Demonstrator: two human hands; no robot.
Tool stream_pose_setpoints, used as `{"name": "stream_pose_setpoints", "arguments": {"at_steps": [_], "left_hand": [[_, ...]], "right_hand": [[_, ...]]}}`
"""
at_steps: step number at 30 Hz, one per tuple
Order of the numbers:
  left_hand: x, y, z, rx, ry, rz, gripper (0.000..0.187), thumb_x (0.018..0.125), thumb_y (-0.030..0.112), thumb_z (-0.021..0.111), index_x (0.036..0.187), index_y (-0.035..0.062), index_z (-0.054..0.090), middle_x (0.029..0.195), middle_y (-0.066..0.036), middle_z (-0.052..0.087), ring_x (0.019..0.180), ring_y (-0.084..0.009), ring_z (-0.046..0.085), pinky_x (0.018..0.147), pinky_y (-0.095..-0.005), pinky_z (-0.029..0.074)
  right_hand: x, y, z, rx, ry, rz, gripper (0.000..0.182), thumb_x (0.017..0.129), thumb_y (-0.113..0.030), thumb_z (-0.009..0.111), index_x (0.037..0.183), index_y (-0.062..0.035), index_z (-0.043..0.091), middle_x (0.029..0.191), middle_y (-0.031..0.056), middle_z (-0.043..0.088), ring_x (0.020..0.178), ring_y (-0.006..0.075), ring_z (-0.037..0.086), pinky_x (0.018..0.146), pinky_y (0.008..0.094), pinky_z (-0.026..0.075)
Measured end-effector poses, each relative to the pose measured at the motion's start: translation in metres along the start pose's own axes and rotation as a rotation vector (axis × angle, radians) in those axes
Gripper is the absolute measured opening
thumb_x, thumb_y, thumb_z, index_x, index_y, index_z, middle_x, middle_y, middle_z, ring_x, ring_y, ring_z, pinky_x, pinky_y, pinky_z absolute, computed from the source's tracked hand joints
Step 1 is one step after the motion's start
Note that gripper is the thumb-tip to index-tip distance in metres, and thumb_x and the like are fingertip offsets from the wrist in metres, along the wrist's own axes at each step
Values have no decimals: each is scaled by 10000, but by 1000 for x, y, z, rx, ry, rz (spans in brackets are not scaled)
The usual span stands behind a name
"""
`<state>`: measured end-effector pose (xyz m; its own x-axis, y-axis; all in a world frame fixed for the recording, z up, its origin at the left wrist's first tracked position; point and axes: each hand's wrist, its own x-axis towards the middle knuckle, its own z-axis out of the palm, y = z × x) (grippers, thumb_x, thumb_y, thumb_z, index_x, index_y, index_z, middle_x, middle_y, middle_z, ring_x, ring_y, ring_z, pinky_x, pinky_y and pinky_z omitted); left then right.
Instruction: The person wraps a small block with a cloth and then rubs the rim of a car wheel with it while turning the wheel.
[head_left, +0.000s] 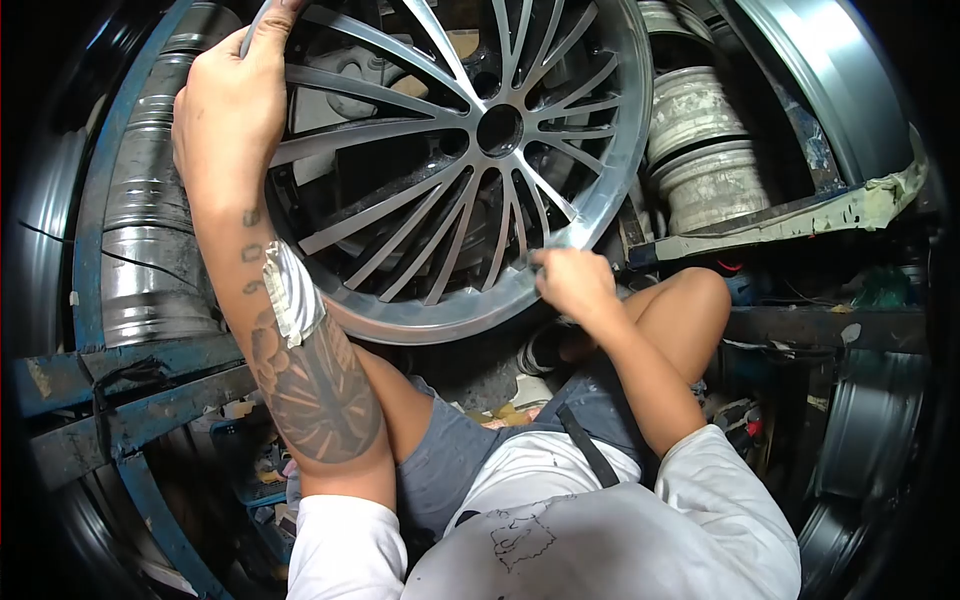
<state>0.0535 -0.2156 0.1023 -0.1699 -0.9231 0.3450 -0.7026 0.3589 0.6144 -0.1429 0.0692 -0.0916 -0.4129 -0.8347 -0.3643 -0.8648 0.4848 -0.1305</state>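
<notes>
One silver multi-spoke alloy wheel [450, 150] stands upright before my knees, resting against the blue metal rack [95, 370]. My left hand [230, 110] wraps closed around its upper rim to steady it, while my right hand [572, 282] pinches its fingers at the lower rim edge; whether they hold anything I cannot tell. Most of the face looks evenly bright already, so I judge only the rim edge remains. Behind it sit two dull bare wheel barrels [700, 150].
</notes>
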Motion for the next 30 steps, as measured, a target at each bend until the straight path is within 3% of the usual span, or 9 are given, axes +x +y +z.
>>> {"name": "stream_pose_setpoints", "arguments": {"at_steps": [8, 11, 13, 15, 18, 24, 26, 28, 30], "left_hand": [[-38, 27, -4, -130, 240, 405, 433, 1041, 338, 575, 868, -36, 710, 696, -202, 622, 626, -307, 572, 622, -432, 433], [-37, 31, -4, -105, 211, 335, 422, 1037, 339, 584, 897, -36, 717, 708, -199, 633, 636, -303, 574, 635, -419, 444], [-29, 25, -5, -47, 164, 192, 480, 992, 468, 593, 1029, 10, 730, 855, -195, 682, 805, -296, 621, 762, -399, 461], [-10, 10, 1, -13, 99, -11, 732, 906, 726, 604, 1261, 102, 747, 1128, -188, 763, 1123, -282, 702, 1002, -370, 482], [-8, 2, 5, -152, 95, 112, 701, 929, 664, 622, 1281, 68, 730, 1147, -173, 762, 1126, -260, 696, 1016, -343, 469], [-16, 8, 2, -282, 51, 99, 611, 958, 538, 664, 1307, 38, 707, 1193, -158, 754, 1155, -216, 679, 1039, -311, 450], [-35, 23, 7, -182, 244, 284, 431, 1004, 399, 622, 1079, -14, 721, 899, -177, 695, 836, -251, 624, 795, -358, 461], [-40, 28, 8, -204, 305, 366, 390, 1025, 325, 604, 974, -42, 727, 758, -181, 669, 685, -254, 600, 680, -375, 467], [-39, 27, 7, -316, 245, 334, 382, 1022, 317, 609, 986, -46, 725, 765, -172, 673, 697, -230, 603, 689, -363, 468]], "right_hand": [[-1, -7, -9, -40, -35, 4, 330, 845, -281, 713, 1155, -194, 782, 987, 181, 765, 937, 355, 746, 850, 474, 593], [8, 10, -14, 44, -2, 26, 342, 839, -252, 708, 1169, -188, 771, 961, 173, 768, 910, 353, 750, 817, 478, 597], [4, 0, -7, 10, -6, 9, 334, 844, -254, 707, 1160, -166, 765, 959, 182, 766, 910, 360, 749, 820, 491, 592], [-4, -5, -1, 10, 33, -14, 263, 855, -238, 692, 1083, -124, 754, 901, 202, 757, 862, 387, 746, 792, 518, 588], [3, 10, -5, 132, 196, -14, 228, 853, -214, 674, 1052, -125, 744, 860, 200, 752, 816, 400, 744, 756, 527, 588], [-2, 4, 0, 126, 201, 20, 201, 862, -190, 670, 1036, -111, 731, 847, 208, 746, 816, 417, 738, 745, 539, 587], [-6, -6, 10, 31, 97, 40, 262, 874, -200, 665, 1111, -120, 743, 879, 222, 747, 832, 425, 736, 784, 535, 588], [-12, -9, 9, 54, 103, 8, 280, 872, -201, 665, 1126, -113, 743, 885, 228, 747, 834, 423, 737, 784, 532, 589], [-1, 7, 4, 109, 170, 57, 294, 857, -198, 671, 1128, -108, 738, 872, 238, 742, 833, 430, 737, 785, 539, 586]]}}
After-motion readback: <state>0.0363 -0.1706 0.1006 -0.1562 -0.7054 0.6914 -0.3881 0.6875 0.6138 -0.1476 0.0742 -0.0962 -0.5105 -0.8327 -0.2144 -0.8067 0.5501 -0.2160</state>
